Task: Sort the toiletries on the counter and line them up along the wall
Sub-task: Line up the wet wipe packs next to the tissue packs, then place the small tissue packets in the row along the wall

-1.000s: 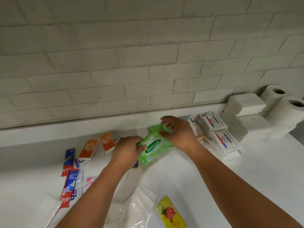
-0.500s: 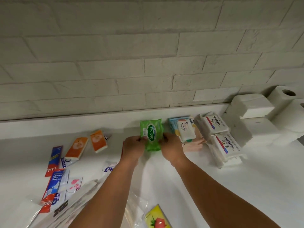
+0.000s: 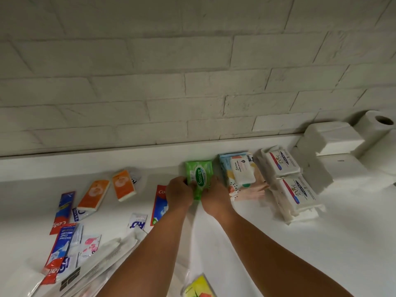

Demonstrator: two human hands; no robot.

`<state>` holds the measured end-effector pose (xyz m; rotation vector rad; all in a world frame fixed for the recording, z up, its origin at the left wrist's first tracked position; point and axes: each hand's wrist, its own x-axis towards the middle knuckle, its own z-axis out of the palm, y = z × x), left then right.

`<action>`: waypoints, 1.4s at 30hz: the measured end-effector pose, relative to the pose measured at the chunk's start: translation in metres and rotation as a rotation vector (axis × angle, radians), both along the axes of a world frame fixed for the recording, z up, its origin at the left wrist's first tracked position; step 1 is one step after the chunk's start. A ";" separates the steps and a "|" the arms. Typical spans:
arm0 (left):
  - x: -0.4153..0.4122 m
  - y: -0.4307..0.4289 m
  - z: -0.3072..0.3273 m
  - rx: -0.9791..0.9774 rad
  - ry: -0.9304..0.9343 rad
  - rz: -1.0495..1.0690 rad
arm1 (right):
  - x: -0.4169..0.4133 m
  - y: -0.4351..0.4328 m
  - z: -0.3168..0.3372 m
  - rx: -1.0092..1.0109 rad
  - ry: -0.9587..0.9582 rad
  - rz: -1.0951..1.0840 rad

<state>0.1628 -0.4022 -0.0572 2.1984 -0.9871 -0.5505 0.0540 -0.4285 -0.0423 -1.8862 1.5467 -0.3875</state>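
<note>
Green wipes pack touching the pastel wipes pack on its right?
Apart. Head view shows a strip of bare counter between the green wipes pack and the pastel wipes pack.

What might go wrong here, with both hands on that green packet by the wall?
The right hand grips the green wipes pack close beside the pastel wipes pack, so sliding it could knock that one crooked. The left hand sits over a red toothpaste box; drawing back might drag it askew.
</note>
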 end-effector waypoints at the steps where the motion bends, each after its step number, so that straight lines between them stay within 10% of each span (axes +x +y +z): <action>1: 0.000 0.000 0.001 0.000 -0.019 0.000 | 0.000 0.000 -0.001 0.000 -0.002 -0.001; 16: 0.072 0.046 0.026 -0.172 -0.346 -0.013 | 0.030 0.042 0.012 -0.335 -0.161 0.317; 20: 0.151 0.064 0.013 0.096 -0.556 -0.010 | 0.063 0.058 -0.004 -0.237 -0.059 0.408; 26: 0.195 0.073 0.008 0.363 -0.489 -0.199 | 0.100 0.078 -0.027 -0.176 0.146 0.504; 42: 0.177 0.167 -0.006 0.348 -0.366 -0.536 | 0.088 0.160 -0.037 -0.267 0.269 0.524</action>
